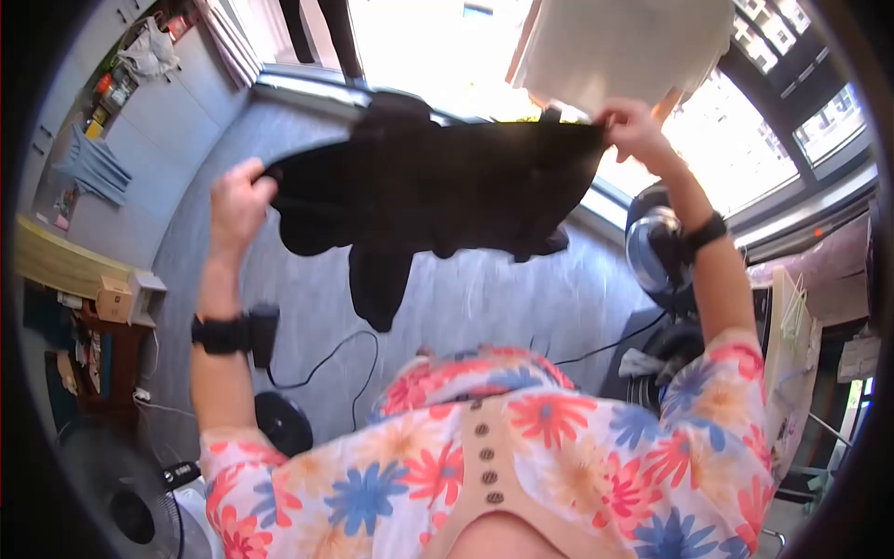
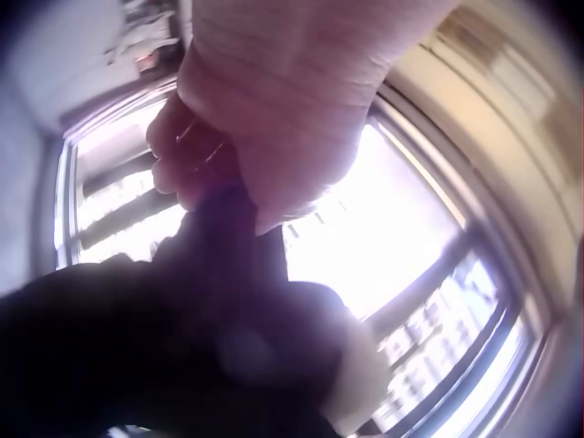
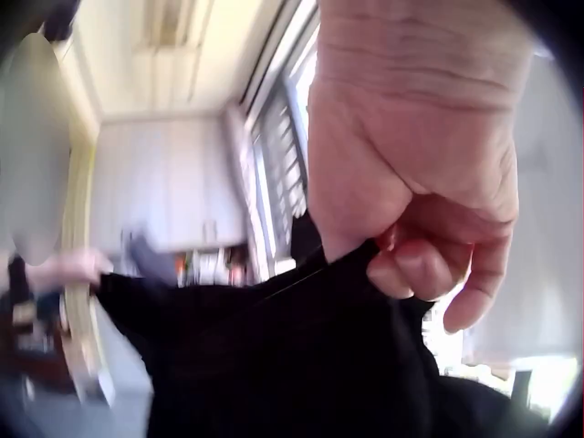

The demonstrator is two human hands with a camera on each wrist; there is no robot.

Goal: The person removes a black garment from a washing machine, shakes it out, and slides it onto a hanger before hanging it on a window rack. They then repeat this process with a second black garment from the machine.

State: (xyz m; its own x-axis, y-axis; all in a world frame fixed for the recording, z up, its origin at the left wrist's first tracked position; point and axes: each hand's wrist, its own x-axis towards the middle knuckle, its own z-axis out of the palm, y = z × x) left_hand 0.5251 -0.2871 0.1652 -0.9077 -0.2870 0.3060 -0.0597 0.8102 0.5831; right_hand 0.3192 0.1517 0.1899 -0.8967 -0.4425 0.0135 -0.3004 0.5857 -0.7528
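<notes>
A black garment (image 1: 447, 182) is stretched between both hands in front of the chest, in the head view. My left hand (image 1: 240, 207) grips its left end, with the fingers curled round the cloth. At the far right corner, my right hand (image 1: 638, 138) pinches the edge between thumb and fingers. Loose parts of the cloth hang down, one long flap below the left half. In the left wrist view the bunched dark cloth (image 2: 210, 319) hangs under the gripping fingers. The right wrist view shows the upper edge of the garment (image 3: 274, 356) pulled taut between the hands.
Behind the garment are bright windows, with a white garment (image 1: 624, 47) hanging there. A fan (image 1: 130, 503) stands at lower left, and a cable (image 1: 372, 359) lies on the grey floor (image 1: 503, 298). Cabinets (image 1: 177, 116) line the left side. A round shiny appliance (image 1: 652, 247) is at right.
</notes>
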